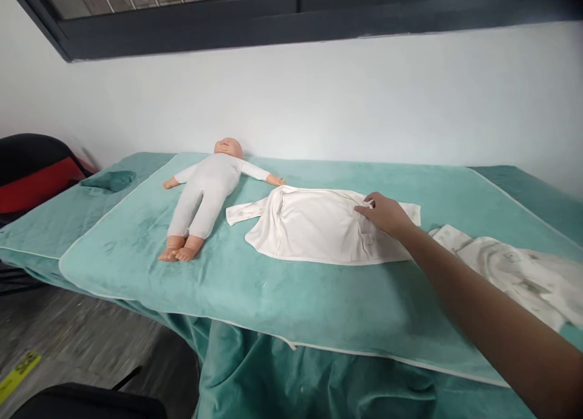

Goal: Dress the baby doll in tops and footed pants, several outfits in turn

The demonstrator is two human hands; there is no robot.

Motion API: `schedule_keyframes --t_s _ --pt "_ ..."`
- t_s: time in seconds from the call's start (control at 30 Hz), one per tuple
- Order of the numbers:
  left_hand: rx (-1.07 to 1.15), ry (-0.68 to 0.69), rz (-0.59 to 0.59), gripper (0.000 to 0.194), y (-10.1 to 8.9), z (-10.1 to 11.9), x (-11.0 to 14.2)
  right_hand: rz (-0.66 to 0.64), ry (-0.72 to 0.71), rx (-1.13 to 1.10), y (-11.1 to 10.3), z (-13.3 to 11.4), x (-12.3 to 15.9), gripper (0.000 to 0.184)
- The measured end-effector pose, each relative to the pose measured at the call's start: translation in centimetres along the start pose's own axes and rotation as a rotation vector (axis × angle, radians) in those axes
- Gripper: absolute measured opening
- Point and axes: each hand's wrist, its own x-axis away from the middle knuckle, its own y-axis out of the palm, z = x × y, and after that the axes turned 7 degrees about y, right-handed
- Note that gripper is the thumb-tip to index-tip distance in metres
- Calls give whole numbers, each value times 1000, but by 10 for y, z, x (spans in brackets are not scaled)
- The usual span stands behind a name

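Observation:
A small white baby shirt [314, 224] lies spread flat and open on the green cover, its sleeves out to both sides. Reaching in from the right, my right hand [386, 215] is at the shirt's right part, with thumb and forefinger closed on the fabric near its upper edge. To the left of the shirt a baby doll [210, 185] in a white bodysuit lies on its back, arms spread and feet toward me. One of the doll's hands rests close to the shirt's upper left edge. My left hand is out of view.
Crumpled white patterned baby clothes [519, 270] lie at the right on the green-covered table [218, 291]. The cover has a face hole [109, 181] at the left. A white wall and dark window frame [182, 33] stand behind; a black and red chair [36, 176] is at the left.

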Motion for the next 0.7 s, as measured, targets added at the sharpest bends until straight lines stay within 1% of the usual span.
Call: schedule_keyframes --t_s 0.03,0.07,0.13,0.2,0.27,0.33,0.4,0.43,0.47,0.53,0.6,0.67,0.7 --pt "18 -5 -43 72 16 3 -2 1 22 -81 0 3 -5 47" --pt "55 -19 -112 70 31 8 -3 8 39 -161 -1 7 -10 46" --pt "110 -5 -186 56 58 20 -3 18 52 -336 1 14 -16 42" --pt "164 23 -228 46 83 34 -5 4 42 -556 4 21 -19 41" --pt "195 48 -236 44 108 48 -19 -25 19 -766 8 25 -19 42" --pt "218 85 -230 37 137 60 -48 -73 6 -906 9 28 -18 44" --pt "198 144 -307 32 170 70 -87 -174 -8 -986 7 30 -16 50" --pt "143 187 -370 35 188 74 -107 -232 -18 -1012 5 30 -15 54" --pt "77 208 -408 39 204 77 -125 -284 -29 -1031 4 31 -14 59" --pt "-38 228 -441 43 232 83 -150 -343 -42 -1049 2 32 -14 66" --pt "-118 231 -448 32 252 84 -162 -321 -31 -1038 2 33 -17 59" --pt "-152 260 -457 18 261 83 -163 -239 -1 -983 5 34 -22 48" --pt "-151 290 -463 16 263 82 -161 -183 15 -942 6 35 -25 44"
